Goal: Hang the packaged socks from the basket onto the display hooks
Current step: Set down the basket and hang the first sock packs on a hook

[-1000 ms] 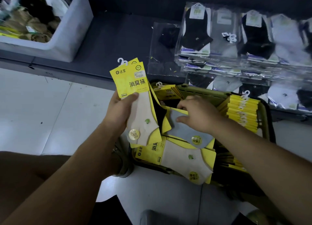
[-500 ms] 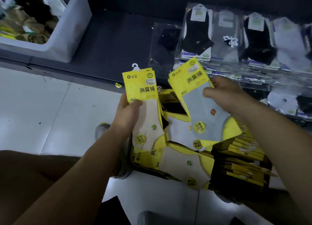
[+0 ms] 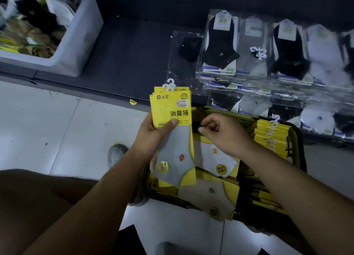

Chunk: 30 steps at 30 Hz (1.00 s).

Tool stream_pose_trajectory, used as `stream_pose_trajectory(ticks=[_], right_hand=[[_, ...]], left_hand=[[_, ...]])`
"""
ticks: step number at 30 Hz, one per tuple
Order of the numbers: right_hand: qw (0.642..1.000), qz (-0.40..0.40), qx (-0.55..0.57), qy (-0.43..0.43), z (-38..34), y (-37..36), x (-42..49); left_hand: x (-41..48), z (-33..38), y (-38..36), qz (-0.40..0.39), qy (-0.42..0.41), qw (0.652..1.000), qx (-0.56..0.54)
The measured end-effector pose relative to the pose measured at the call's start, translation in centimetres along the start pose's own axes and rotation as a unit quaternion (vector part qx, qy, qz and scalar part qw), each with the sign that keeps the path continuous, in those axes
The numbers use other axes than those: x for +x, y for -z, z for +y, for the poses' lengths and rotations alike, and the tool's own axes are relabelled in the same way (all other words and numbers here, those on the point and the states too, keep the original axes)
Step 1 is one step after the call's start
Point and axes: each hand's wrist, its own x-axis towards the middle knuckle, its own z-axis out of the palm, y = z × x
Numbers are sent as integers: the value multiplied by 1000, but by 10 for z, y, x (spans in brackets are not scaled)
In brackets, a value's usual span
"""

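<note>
My left hand (image 3: 151,138) grips a stack of yellow-carded sock packs (image 3: 172,132) upright, thumb across the front card; a grey sock pack faces me and white hangers stick out at the top. My right hand (image 3: 224,134) hovers just right of the stack, over the dark green basket (image 3: 296,149), fingers loosely curled and holding nothing. In the basket lie a white sock pack (image 3: 216,159), a beige sock pack (image 3: 208,195) and a row of yellow packs standing on edge (image 3: 272,136).
Clear-bagged black, grey and white socks (image 3: 254,50) lie in overlapping rows on the dark shelf base at upper right. A white bin (image 3: 76,34) of mixed socks stands at upper left. My shoe (image 3: 115,153) rests on the pale tiled floor left of the basket.
The grey sock pack my right hand lifted from the basket now sits at the front of the stack in my left hand. My right hand has let go and dropped back toward the basket.
</note>
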Motion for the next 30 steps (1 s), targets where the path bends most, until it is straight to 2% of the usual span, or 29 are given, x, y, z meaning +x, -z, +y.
stream_pose_trajectory(ticks=[3,7,14,20,25,27,30], right_hand=[[991,-17,-130,22,20,8,6],[981,-70,-180,32,30,-2,7],[956,-50,-277,85,31,-12,3],[980,-64,-184,38,27,-9,1],[982,-131,-91,-103,23,19,12],[983,-112,-62,-130,21,43,18],[985,-45,38,-159,17,74,18]], left_hand=[[9,4,17,13,9,1000,3],[14,-2,28,15,10,1000,6],[13,-11,27,0,13,1000,10],[12,-10,26,-6,21,1000,11],[8,-7,22,0,24,1000,-3],[8,-8,21,8,30,999,-15],[8,-8,19,23,39,999,-24]])
